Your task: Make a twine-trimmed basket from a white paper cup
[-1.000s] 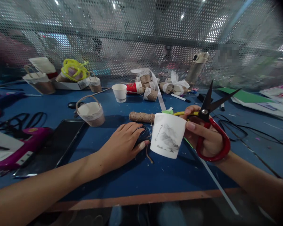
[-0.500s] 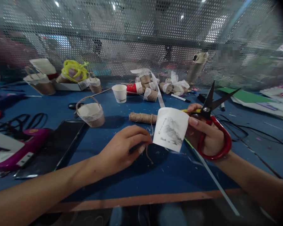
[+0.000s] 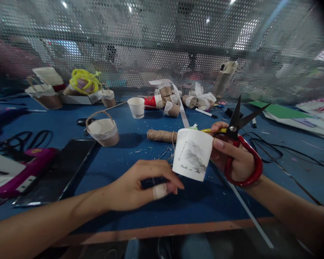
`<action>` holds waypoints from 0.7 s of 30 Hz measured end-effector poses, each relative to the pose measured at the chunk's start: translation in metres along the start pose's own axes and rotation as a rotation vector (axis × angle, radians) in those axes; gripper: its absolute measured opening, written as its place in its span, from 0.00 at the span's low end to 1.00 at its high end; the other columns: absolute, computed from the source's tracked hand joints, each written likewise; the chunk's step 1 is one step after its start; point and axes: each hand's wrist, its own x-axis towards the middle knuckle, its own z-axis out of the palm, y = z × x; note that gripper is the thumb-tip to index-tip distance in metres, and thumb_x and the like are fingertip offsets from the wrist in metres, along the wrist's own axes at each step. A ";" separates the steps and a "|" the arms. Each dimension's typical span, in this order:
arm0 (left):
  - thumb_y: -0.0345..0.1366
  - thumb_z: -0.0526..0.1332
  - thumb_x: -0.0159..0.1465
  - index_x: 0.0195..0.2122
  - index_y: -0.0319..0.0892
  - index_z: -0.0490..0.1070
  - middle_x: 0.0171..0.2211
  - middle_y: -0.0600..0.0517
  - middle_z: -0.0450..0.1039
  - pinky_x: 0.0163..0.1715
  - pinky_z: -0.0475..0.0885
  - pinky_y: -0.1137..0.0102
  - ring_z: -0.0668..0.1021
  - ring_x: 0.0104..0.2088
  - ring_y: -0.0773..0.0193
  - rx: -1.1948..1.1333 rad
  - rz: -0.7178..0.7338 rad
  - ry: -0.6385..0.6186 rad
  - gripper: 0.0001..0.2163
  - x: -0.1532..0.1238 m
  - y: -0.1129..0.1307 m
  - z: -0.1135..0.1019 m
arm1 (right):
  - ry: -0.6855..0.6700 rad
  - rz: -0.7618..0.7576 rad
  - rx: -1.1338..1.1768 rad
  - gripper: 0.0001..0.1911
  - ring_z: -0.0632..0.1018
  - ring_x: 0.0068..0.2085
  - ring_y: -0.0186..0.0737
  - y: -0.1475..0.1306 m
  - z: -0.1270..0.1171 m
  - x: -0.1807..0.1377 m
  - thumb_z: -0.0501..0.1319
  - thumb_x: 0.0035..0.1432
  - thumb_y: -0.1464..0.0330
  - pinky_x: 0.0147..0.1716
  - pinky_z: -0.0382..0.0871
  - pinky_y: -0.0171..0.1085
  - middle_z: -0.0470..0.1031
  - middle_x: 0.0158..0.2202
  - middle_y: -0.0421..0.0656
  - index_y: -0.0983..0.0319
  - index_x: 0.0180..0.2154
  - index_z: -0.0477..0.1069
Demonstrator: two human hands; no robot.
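Observation:
My right hand (image 3: 232, 154) holds a white paper cup (image 3: 193, 154) by its side between thumb and fingers. The cup has a grey mountain print. Red-handled scissors (image 3: 233, 131) hang on the same hand, their dark blades spread and pointing up and away. My left hand (image 3: 148, 185), with a bandage on the thumb, is just below and left of the cup. Its thumb and fingertips come together; whatever is between them is hidden. Behind the cup lies a roll of twine (image 3: 162, 136), partly covered by it, with a strand running down beside the cup.
A twine-handled cup basket (image 3: 104, 131) stands left of the roll, with another white cup (image 3: 136, 107) farther back. A purple glue gun (image 3: 32, 167) and a dark tablet-like slab (image 3: 62, 172) lie at left. Wrapped cups, a bottle (image 3: 223, 81) and green paper (image 3: 280, 109) line the back.
My left hand has moved down, and its fingers curl in with the bandaged thumb showing. The cup and scissors have shifted slightly down and left. The twine end below my left hand no longer shows.

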 end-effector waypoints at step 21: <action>0.35 0.56 0.70 0.51 0.41 0.75 0.52 0.43 0.77 0.55 0.72 0.53 0.79 0.52 0.49 0.889 -0.317 0.100 0.12 -0.033 -0.018 -0.058 | 0.020 -0.025 0.011 0.11 0.70 0.23 0.29 0.002 0.000 0.004 0.72 0.53 0.71 0.23 0.65 0.30 0.75 0.28 0.36 0.58 0.38 0.75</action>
